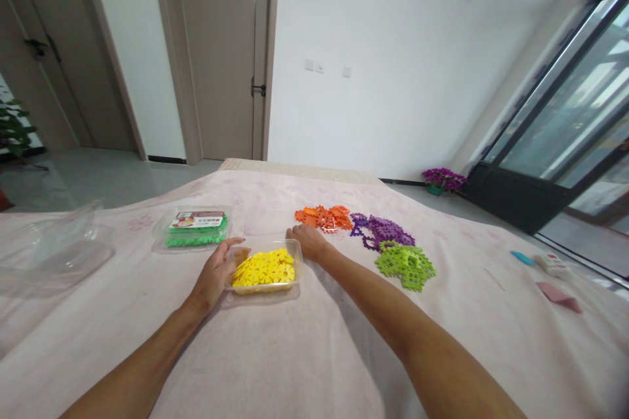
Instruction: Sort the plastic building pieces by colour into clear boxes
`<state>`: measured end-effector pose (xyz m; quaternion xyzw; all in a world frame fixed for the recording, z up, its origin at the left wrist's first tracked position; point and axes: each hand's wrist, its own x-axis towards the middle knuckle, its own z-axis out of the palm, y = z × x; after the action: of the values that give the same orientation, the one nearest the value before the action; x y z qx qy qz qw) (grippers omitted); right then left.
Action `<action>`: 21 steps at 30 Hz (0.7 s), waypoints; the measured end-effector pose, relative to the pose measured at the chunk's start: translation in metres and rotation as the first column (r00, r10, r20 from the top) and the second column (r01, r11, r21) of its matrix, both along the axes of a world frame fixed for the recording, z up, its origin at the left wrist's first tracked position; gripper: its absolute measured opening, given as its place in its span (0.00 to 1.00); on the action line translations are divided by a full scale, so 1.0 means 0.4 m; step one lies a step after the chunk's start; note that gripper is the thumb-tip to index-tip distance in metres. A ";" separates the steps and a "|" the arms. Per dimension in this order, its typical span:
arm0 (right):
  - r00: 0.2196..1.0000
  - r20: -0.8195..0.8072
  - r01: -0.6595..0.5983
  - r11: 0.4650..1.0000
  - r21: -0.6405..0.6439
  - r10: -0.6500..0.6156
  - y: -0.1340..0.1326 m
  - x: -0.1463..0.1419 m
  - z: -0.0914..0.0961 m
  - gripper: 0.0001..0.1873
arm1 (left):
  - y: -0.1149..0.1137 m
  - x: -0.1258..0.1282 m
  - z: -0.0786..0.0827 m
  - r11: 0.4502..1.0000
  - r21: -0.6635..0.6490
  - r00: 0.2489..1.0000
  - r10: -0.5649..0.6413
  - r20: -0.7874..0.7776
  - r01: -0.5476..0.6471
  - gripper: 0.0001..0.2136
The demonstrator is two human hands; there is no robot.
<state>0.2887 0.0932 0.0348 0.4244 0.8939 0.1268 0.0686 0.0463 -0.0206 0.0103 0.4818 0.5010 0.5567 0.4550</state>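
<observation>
A clear plastic box (299, 255) holding a heap of yellow flower-shaped plastic pieces (265, 270) rests on the cloth in front of me. My left hand (216, 278) grips its left side, fingers at the far corner. Just past the box's right rear corner, my right hand (307, 240) is low over the cloth with its fingers bent together; whatever is beneath them is hidden. Close to that hand lies a pile of orange lattice pieces (324, 217). Purple lattice pieces (388, 232) and lime-green ones (407, 265) are heaped further right.
Left of the box sits a lidded clear box of green pieces (196, 229) with a label. Empty clear packaging (59, 249) is at the far left. A blue item (523, 258), a small white box (551, 264) and a pink item (559, 297) lie on the right of the pink tablecloth (275, 366).
</observation>
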 end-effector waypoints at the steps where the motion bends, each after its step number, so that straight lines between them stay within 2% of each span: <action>1: 1.000 -0.003 0.001 1.000 0.005 -0.001 0.004 -0.005 -0.002 0.16 | -0.001 0.001 0.001 1.000 -0.007 1.000 -0.004 0.008 0.004 0.29; 9: 1.000 -0.017 0.009 0.999 0.037 -0.009 0.033 -0.027 0.008 0.15 | -0.003 0.006 0.009 1.000 -0.015 1.000 -0.001 0.011 0.001 0.29; 21: 1.000 0.012 0.011 0.998 0.056 -0.011 0.036 -0.011 0.017 0.14 | 0.000 0.005 0.005 0.998 -0.043 0.998 -0.038 0.039 0.040 0.30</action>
<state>0.2844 0.1075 0.0416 0.4303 0.8872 0.1541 0.0630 0.0482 -0.0205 0.0122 0.4707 0.4946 0.5458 0.4857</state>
